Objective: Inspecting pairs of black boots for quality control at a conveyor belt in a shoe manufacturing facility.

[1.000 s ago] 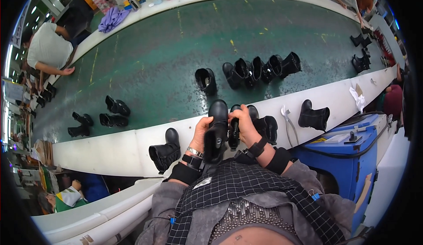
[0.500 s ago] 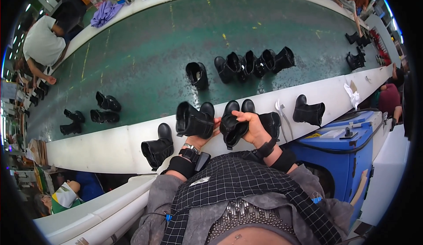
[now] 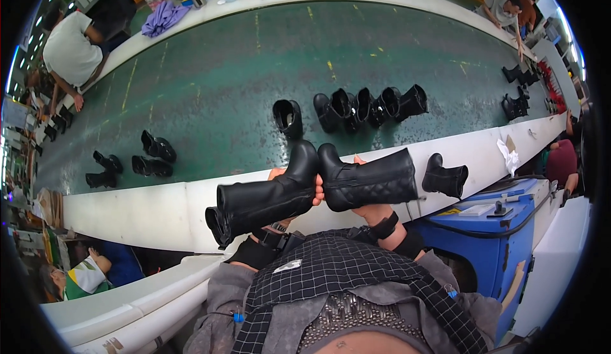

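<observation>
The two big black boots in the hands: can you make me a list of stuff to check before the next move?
1. Left boot held by the left hand: ok, fingers curl around its foot.
2. Right boot held by the right hand: ok, the hand is around it from behind.
3. Toes kept from bumping: cannot tell; they look very close together.
4. Nothing inside the held boots: cannot tell; their insides don't show.
5. Clear view of the boot behind the left one: not ok, mostly hidden.
6. Clear view of the smaller-looking boot at the right: ok, it's on the white ledge.
</observation>
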{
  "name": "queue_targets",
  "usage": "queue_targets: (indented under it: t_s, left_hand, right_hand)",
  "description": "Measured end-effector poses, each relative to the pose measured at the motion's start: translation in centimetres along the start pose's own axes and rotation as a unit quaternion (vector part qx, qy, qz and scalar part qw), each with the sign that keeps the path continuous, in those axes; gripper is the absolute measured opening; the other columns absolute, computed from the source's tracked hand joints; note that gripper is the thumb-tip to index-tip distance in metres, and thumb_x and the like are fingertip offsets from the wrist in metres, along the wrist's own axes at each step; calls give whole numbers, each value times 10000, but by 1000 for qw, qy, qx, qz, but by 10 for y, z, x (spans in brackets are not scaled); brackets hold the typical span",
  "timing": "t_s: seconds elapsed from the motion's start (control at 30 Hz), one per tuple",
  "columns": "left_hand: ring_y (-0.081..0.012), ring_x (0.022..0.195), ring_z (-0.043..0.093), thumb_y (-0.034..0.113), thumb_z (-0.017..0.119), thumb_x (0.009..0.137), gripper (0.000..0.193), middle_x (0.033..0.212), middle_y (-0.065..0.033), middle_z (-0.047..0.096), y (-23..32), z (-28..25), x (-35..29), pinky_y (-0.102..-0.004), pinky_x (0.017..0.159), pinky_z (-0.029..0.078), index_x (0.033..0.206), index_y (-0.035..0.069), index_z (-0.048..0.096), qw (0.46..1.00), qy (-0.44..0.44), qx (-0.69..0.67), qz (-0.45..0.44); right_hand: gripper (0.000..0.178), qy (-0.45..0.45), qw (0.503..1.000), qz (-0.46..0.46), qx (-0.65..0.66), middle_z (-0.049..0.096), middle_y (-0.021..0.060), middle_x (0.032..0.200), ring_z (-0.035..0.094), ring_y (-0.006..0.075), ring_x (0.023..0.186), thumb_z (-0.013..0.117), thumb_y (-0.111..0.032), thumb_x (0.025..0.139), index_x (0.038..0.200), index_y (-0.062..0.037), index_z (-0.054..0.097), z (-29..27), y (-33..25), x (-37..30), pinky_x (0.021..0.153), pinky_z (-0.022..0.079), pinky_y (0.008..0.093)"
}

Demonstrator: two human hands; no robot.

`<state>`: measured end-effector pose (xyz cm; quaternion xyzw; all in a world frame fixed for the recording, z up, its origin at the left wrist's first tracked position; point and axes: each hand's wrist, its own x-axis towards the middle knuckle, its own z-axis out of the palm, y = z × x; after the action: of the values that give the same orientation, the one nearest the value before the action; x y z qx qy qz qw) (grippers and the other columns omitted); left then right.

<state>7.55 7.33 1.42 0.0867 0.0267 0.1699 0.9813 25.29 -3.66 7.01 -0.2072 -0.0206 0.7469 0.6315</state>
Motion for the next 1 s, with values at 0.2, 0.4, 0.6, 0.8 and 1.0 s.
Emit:
queue_targets:
  t_s: [0.2, 0.4, 0.6, 0.8, 1.0]
  left_hand:
    - [-410, 938, 627, 502, 498, 867, 698, 1045, -286, 618, -13, 18, -10, -444, 850, 538, 1189, -117, 507, 989, 28, -147, 14]
    - [-353, 1093, 582, 404, 614, 854, 497, 1228, -163, 596, 1, 45, -2, -537, 1016, 413, 1219, 70, 566, 972, 110, -100, 180]
    - [-313, 1118, 577, 306, 645, 841, 507, 1251, -142, 572, 13, 61, -15, -557, 1013, 421, 1263, 64, 502, 964, 108, -41, 240]
    - [-314, 1170, 545, 296, 632, 860, 519, 1237, -160, 556, -1, 63, -15, -521, 989, 467, 1266, 24, 458, 936, 215, 2, 278]
    - [-337, 1129, 575, 324, 623, 867, 492, 1213, -170, 573, -8, 58, -10, -547, 978, 470, 1237, 33, 478, 917, 259, -7, 303]
  right_hand:
    - [622, -108, 989, 77, 68, 616, 227, 1050, 623, 341, 963, 386, -463, 967, 1161, 110, 529, 1, 2, 10, 915, 495, 458]
    - [337, 70, 991, -111, -5, 619, 129, 1161, 623, 243, 1029, 556, -217, 925, 1178, 6, 560, 18, -20, 12, 924, 498, 430]
    - [378, 47, 984, -174, -8, 590, 146, 1191, 587, 271, 1106, 569, -206, 924, 1229, 8, 509, 36, -20, 13, 938, 510, 472]
    - [335, 81, 975, -208, -21, 613, 145, 1143, 615, 267, 1060, 576, -218, 922, 1168, 6, 537, 31, 4, 11, 941, 525, 446]
    - [298, 96, 971, -216, -30, 642, 123, 1098, 634, 241, 1025, 604, -211, 905, 1127, -16, 574, 28, 20, 14, 909, 541, 415]
